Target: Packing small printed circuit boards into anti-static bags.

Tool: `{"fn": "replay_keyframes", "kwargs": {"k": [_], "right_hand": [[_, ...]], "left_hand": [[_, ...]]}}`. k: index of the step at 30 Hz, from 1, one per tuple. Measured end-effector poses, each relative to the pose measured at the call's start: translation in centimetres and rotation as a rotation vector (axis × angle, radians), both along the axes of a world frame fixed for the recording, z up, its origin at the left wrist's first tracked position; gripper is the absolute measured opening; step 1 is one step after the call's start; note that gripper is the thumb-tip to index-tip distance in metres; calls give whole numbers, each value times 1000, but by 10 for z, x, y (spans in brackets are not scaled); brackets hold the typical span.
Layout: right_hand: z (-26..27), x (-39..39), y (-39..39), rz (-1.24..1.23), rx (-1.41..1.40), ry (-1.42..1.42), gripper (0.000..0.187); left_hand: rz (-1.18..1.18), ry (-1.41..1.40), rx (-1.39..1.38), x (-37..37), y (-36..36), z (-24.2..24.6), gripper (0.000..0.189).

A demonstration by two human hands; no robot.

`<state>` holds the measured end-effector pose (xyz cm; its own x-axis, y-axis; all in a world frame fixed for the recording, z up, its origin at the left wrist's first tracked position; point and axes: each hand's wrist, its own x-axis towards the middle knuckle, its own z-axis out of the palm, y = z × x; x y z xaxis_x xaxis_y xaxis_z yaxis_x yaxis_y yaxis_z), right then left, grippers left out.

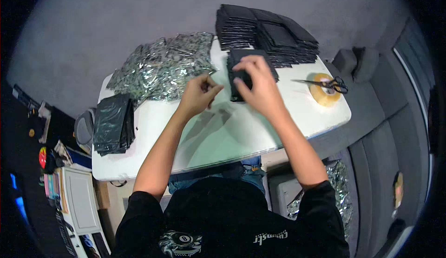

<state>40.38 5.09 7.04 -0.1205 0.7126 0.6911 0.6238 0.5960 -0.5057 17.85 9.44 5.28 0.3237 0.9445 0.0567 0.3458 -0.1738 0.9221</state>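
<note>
My left hand (pixel 201 94) hovers over the white table, its fingers curled in towards the thumb. Whether something thin sits between those fingertips is too small to tell. Just right of it, my right hand (pixel 257 84) is over a small stack of flat black plastic packets (pixel 244 54), fingers spread and curved, with nothing seen in them. Part of that stack is hidden beneath the hand. Left of my hands lies a broad heap of shiny silvery plastic packets (pixel 167 63), its right edge close to my left fingers.
Taller stacks of black packets (pixel 268 28) stand at the table's far right. Black scissors (pixel 322 83) rest on a roll of clear tape (pixel 325 99). Another black packet pile (pixel 112 124) lies at the left edge of the white table (pixel 156 125). A grey sofa (pixel 379 146) borders the right side.
</note>
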Motion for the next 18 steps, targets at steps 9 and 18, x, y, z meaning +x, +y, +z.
{"fn": "replay_keyframes", "kwargs": {"k": [9,18], "right_hand": [[-106,-116,109,50,-571,74,84],[-116,-157,154,176,-902,270,42]], "left_hand": [[528,-261,245,-128,-19,-70,51],[546,-197,312,-144,-31,-76,41]]}}
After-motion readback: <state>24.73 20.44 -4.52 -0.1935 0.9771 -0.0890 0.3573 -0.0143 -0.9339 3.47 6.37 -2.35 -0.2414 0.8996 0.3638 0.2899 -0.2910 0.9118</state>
